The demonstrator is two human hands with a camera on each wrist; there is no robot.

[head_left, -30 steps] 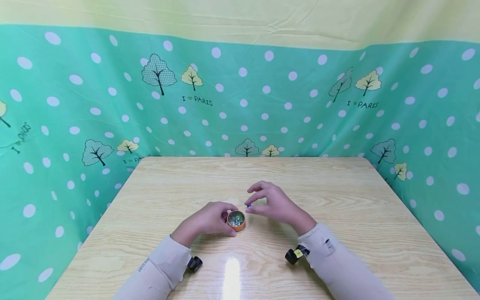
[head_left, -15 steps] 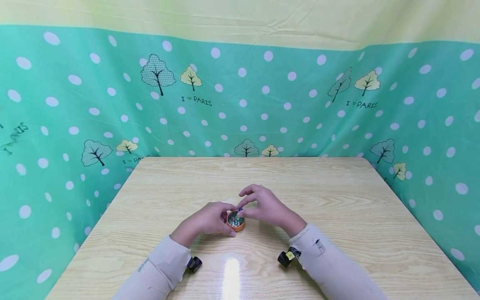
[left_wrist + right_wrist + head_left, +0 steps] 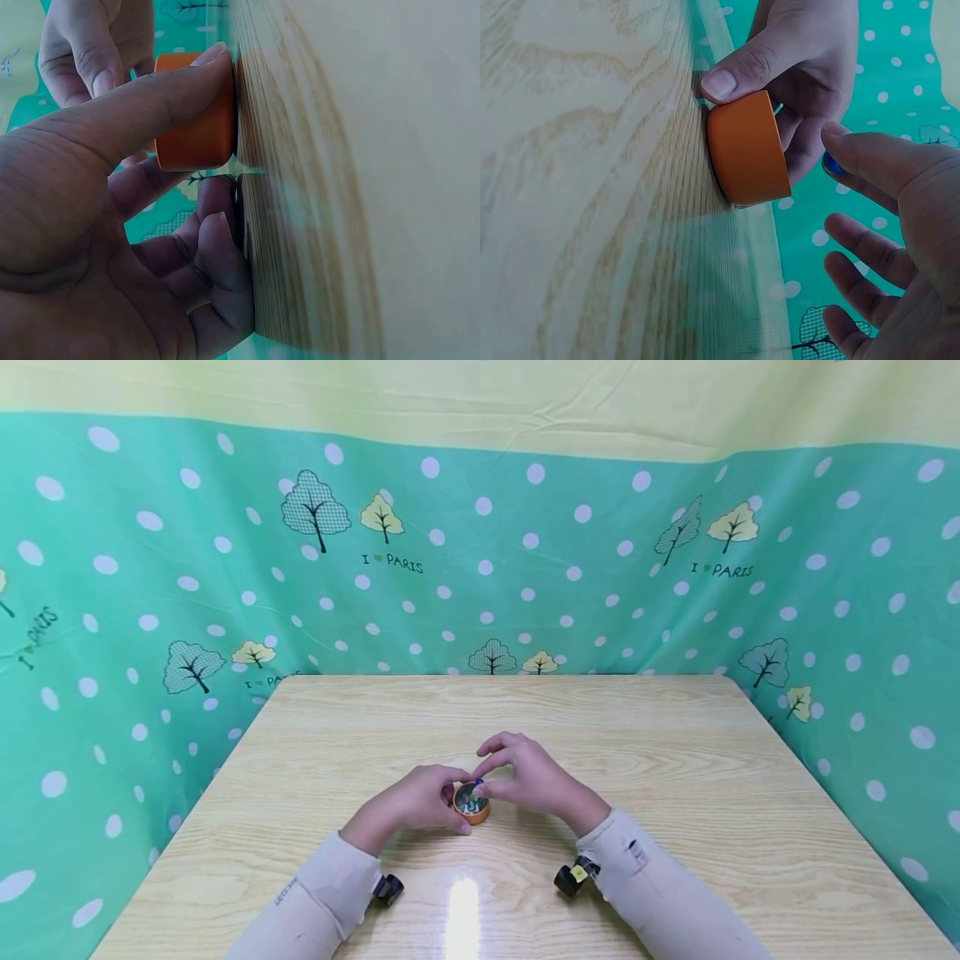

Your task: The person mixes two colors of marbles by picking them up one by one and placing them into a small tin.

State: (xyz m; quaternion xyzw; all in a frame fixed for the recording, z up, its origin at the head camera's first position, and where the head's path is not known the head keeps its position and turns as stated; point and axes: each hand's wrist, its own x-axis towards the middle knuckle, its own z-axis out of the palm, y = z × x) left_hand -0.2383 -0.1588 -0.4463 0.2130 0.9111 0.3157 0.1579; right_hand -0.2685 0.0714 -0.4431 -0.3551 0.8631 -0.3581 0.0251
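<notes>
A small round orange container (image 3: pixel 474 818) stands upright on the wooden table, several small shiny pieces showing inside it. My left hand (image 3: pixel 427 799) grips its side between thumb and fingers, and the left wrist view shows the thumb along the orange wall (image 3: pixel 196 139). Over the container's right rim, my right hand (image 3: pixel 528 774) pinches a small glossy blue ball-like piece (image 3: pixel 832 164) between thumb and index finger. The other right fingers are spread apart. Much of the blue piece is hidden by the fingertips.
The pale wood-grain table (image 3: pixel 645 727) spreads around both hands. A green dotted curtain (image 3: pixel 570 585) with printed trees hangs behind it and at both sides. A black wrist camera (image 3: pixel 388 889) sits under the left sleeve, another camera (image 3: pixel 572 878) under the right.
My right hand has moved left with the blue piece, from beside the orange container to over its rim, and has barely shifted in the last half second. My left hand stays put.
</notes>
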